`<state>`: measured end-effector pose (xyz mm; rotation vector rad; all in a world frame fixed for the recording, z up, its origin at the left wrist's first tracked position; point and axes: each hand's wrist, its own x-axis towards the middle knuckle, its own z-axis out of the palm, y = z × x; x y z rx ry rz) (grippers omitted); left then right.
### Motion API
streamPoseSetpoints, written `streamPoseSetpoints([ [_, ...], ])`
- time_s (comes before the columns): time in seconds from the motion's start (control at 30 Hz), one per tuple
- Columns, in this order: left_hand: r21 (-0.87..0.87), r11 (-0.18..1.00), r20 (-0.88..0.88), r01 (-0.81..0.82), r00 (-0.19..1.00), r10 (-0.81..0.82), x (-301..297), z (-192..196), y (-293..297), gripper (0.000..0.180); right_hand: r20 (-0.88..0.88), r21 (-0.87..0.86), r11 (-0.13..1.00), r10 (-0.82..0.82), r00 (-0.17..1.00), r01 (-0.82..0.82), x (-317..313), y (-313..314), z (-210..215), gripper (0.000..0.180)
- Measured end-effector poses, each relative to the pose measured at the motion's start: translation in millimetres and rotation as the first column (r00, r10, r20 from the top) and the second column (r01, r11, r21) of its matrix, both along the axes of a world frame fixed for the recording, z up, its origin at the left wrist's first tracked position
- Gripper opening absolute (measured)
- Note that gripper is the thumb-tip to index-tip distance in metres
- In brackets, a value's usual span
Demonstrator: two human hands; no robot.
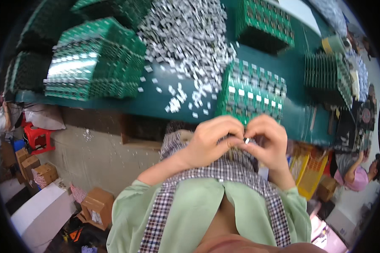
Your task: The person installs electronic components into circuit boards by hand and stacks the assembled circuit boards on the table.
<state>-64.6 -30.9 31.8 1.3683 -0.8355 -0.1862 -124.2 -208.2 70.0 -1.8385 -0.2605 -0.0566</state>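
Note:
My left hand (213, 141) and my right hand (269, 141) meet at the table's front edge, fingers pinched together. Between their fingertips is a small white-and-dark component (246, 141), mostly covered by my thumbs and fingers. Just beyond my hands lies a green circuit board panel (251, 92), with rows of white pieces and metallic parts on it. Its near edge is partly hidden by my fingers. To the left of that panel, a big heap of small white components (188, 38) spreads over the green table (156, 105), some lying loose near the front.
Tall stacks of green circuit boards (95, 63) stand at the left. Another board stack (266, 25) is at the back, and a row of upright boards (327, 78) is at the right. A yellow crate (310, 168) sits below the table. Another person (359, 175) is at the far right.

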Motion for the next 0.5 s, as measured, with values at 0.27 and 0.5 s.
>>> streamPoseSetpoints([
  [0.27, -0.003, 1.0, -0.085, -0.022, 0.996, 0.022, 14, -1, -1, 0.015, 0.241, -0.194, 0.927, -0.273, 0.931, 0.322, 1, 12, -1, 0.021],
  [0.5, -0.006, 1.0, -0.217, -0.016, 0.976, 0.015, 11, -2, -2, 0.014, 0.323, -0.155, 0.902, -0.338, 0.884, 0.402, -4, 18, -12, 0.022],
])
